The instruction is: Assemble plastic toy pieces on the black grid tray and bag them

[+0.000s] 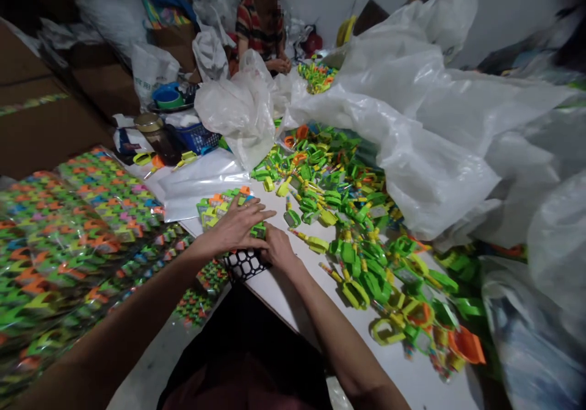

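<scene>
**Hand and Container Positions at the Black Grid Tray**

The black grid tray (247, 263) lay at the near edge of the white table (302, 303), between the person's forearms, a position that presumably kept it within easy reach of both hands. Plastic pieces (214, 212) in green, yellow, orange and blue covered its far part; the visible near cells held none.

The left hand (238, 222) was laid palm down over the filled part, fingers spread apart, apparently to steady the pieces. The right hand (278, 248) was at the tray's right side, its fingers bent inward; whether they were clamped on a piece could not be told.

A loose pile (357, 263) of similar pieces lay to the right, probably for short reaches. A large translucent bag (412, 135) was draped along its far side. At the left, clear packs (91, 215) contained pieces in close rows. Beyond the tray lay a flat plastic sheet (206, 181); past it were a lidded jar (158, 136) with dark contents and a blue basket (198, 138) with something white on top. A co-worker (260, 28) sat at the far end.
</scene>
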The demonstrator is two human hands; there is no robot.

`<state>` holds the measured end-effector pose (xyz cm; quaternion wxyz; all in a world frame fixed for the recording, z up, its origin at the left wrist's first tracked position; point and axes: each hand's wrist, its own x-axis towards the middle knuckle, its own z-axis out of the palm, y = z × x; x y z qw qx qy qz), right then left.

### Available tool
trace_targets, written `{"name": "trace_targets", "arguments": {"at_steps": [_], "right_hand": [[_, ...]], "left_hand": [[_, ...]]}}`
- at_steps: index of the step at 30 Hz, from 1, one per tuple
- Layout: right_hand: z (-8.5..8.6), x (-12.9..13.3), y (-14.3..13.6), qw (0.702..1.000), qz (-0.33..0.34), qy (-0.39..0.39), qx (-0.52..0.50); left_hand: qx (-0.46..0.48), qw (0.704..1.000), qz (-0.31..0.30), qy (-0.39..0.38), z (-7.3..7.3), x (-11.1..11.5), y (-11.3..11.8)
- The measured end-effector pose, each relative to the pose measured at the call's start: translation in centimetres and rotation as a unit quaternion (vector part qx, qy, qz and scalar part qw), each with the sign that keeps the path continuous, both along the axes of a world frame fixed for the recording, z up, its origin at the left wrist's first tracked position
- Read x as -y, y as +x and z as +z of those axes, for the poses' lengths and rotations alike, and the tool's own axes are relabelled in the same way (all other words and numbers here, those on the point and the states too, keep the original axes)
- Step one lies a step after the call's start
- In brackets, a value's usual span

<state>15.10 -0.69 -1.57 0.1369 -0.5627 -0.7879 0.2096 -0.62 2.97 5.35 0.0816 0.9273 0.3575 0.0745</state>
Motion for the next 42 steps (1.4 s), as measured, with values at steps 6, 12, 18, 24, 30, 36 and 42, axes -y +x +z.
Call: {"name": "trace_targets", "arguments": {"at_steps": [6,12,18,24,30,36,42], "right_hand": [[-1.2,2.6,-0.4,0.999,-0.043,-0.012,-0.007],[0.9,1.8,0.9,0.998,-0.042,-0.036,-0.009],[3.3,1.7,5.3,0.981,-0.128,0.062,0.131],[1.4,4.1,4.3,0.973,-0.032,0.102,0.203],[-1.4,9.0,5.8,0.979,-0.111,0.113,0.127],[0.5,6.8,5.4,0.960,-0.259,-0.048,0.090],[0.8,5.3,2.7,0.935,-0.227,-0.016,-0.272]], "left_hand": [[0.014,0.994,-0.104,0.012,0.0,0.7,-0.1],[0.066,0.996,-0.067,0.007,-0.3,-1.2,-0.3],[0.388,0.868,0.303,0.070,1.1,0.7,-5.6],[0.294,0.895,0.321,0.093,-1.9,3.7,-6.7],[0.138,0.956,0.244,0.086,-3.6,3.3,-2.0],[0.134,0.951,0.267,0.075,-3.8,1.8,0.3],[0.115,0.954,0.272,0.042,-2.8,1.1,1.3]]}}
